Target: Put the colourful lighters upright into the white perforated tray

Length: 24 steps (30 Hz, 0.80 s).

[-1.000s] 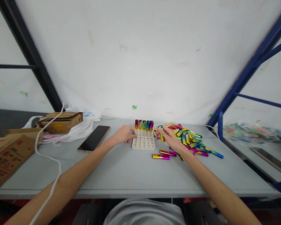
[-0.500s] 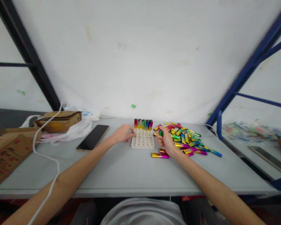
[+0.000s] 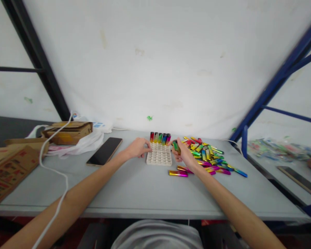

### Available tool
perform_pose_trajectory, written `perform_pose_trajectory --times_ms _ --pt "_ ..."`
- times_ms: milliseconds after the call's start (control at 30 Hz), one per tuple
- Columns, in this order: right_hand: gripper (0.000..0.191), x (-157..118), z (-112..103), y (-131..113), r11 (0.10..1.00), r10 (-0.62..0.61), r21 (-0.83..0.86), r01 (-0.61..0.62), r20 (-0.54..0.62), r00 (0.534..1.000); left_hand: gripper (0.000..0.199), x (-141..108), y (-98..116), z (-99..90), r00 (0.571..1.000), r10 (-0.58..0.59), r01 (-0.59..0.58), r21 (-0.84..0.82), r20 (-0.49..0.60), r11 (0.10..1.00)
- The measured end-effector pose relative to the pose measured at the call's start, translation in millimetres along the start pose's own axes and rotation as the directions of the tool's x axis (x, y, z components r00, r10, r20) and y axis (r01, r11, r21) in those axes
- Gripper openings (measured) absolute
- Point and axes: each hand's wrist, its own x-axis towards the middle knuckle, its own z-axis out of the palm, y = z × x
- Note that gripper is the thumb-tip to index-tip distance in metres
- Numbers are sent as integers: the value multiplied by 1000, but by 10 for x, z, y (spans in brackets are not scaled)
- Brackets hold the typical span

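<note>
In the head view, a white tray (image 3: 159, 158) with rows of round holes lies on the table. Several lighters (image 3: 160, 138) with black tops stand upright along its back row, in red, yellow, green, blue and purple. My left hand (image 3: 138, 148) is at the tray's left side, fingers curled and thumb tip at its edge. Right of the tray, my right hand (image 3: 183, 152) grips a green lighter (image 3: 175, 144) between thumb and fingers, raised and tilted. A heap of shiny multicoloured lighters (image 3: 208, 152) lies beyond that hand. A gold-and-purple lighter (image 3: 178, 173) lies in front of it.
A dark phone (image 3: 105, 151) lies left of my left hand. Cardboard boxes (image 3: 72, 134) and a white plastic bag (image 3: 89, 143) stand at the left, with a white cable (image 3: 66, 180) hanging across my left forearm. A blue frame (image 3: 264, 90) rises at the right.
My right hand has turned the green lighter, so more of it shows beside the tray. My left hand stays at the tray's left edge. The whole view has shifted slightly.
</note>
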Motion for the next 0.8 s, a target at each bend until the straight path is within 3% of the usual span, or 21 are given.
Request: perform_pose_trajectory --times_ms 100,233,333,600,800 --pt "51 46 -60 -82 950 -214 -219 221 53 975 27 -4 9 1 1000 -10 10 -1 -6 1000" --pt "38 194 -135 -194 648 -466 -626 434 125 876 27 -5 9 3 1000 -3 3 -8 -7 1000" --pt "35 350 -159 -221 491 -520 -750 443 155 840 26 -12 27 1 1000 -11 11 -2 -11 1000" --pt "29 570 -173 15 456 -467 -802 387 155 871 25 -7 25 3 1000 1 -1 5 -4 1000" --pt "34 670 -143 -94 423 -503 -822 382 138 854 24 -5 23 1 1000 0 0 24 2 1000"
